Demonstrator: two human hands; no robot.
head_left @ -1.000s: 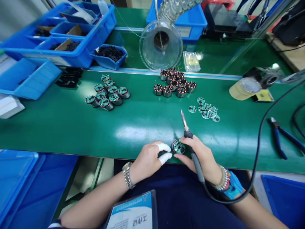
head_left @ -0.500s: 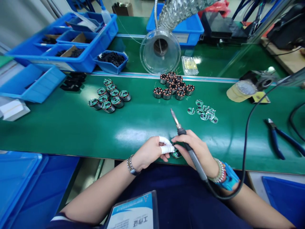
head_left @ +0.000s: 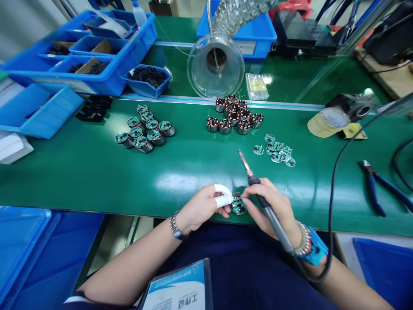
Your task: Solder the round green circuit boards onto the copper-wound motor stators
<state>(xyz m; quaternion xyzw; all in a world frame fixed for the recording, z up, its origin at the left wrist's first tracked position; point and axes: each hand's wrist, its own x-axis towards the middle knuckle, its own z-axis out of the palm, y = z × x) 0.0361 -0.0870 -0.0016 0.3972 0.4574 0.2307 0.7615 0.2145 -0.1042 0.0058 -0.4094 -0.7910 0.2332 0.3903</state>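
Observation:
A round green circuit board [head_left: 238, 206] with copper wires at its far edge lies at the table's near edge, apparently on a motor stator whose body is mostly hidden. My left hand [head_left: 206, 202], white tape on its thumb and forefinger, pinches its left side. In my right hand [head_left: 274, 204] rests a soldering iron [head_left: 270, 215], its metal tip pointing up and away from the board. That hand's thumb and forefinger reach the board's right edge, near a wire.
Board-topped stators [head_left: 145, 129] stand left; bare copper-wound stators [head_left: 234, 115] stand behind, below a clear fume hood [head_left: 196, 69]. Loose circuit boards [head_left: 278, 150], a yellowish cup [head_left: 325, 122] and blue-handled cutters [head_left: 374, 189] are to the right. Blue parts bins [head_left: 106, 82] fill the far left.
My right hand has moved right and slightly down with the soldering iron, uncovering more of the board. My left hand stays at the board's left side.

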